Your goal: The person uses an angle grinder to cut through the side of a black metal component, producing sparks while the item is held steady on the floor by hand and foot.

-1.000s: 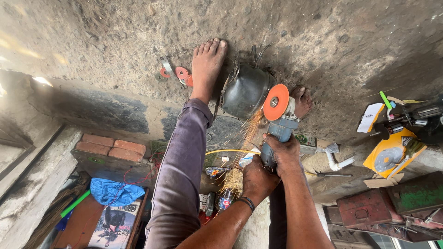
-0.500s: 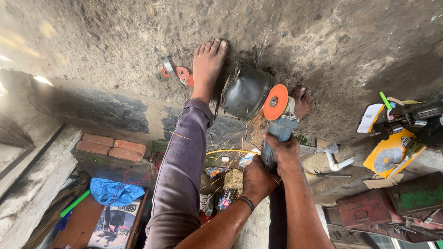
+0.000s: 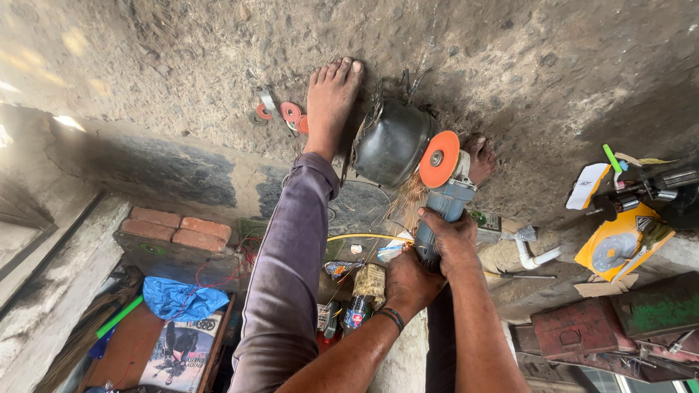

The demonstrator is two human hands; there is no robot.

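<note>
Angle grinder (image 3: 444,200) gripped by both fists, left hand (image 3: 410,282) and right hand (image 3: 453,238); long axis toward 12 o'clock, orange disc (image 3: 439,159) against dark pot (image 3: 393,144).

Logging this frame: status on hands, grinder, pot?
Left hand and right hand grip angle grinder. Orange disc on dark metal pot, sparks flying. Bare feet brace pot.

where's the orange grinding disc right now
In the head view, the round orange grinding disc sits just right of centre, pressed against the dark rounded metal pot, between the person's two bare feet.
</note>
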